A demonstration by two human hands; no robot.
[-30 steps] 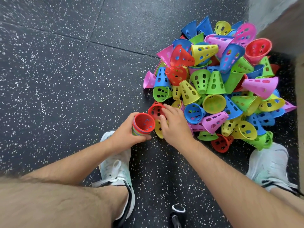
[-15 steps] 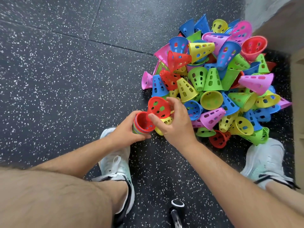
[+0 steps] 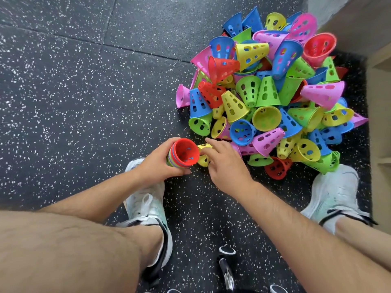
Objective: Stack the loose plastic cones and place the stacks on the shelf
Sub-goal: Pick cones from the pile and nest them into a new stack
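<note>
A pile of loose perforated plastic cones (image 3: 267, 96) in red, blue, green, yellow and pink lies on the dark speckled floor ahead of me. My left hand (image 3: 156, 166) grips a nested stack of cones (image 3: 184, 153) lying on its side, its open end facing me and a red cone innermost. My right hand (image 3: 224, 163) is right beside the stack, fingers curled over a yellow cone (image 3: 203, 160) at the near edge of the pile. The palm hides most of that cone.
A beige wooden shelf unit (image 3: 379, 60) stands along the right edge, behind the pile. My feet in white shoes (image 3: 148, 204) flank the hands, the right shoe (image 3: 336, 193) touching the pile's near corner. Bare rubber floor (image 3: 84, 92) stretches to the left.
My right hand lifted a red cone from the pile's edge and pushed it into the stack held by my left hand. It has let go and now reaches over the yellow cone.
</note>
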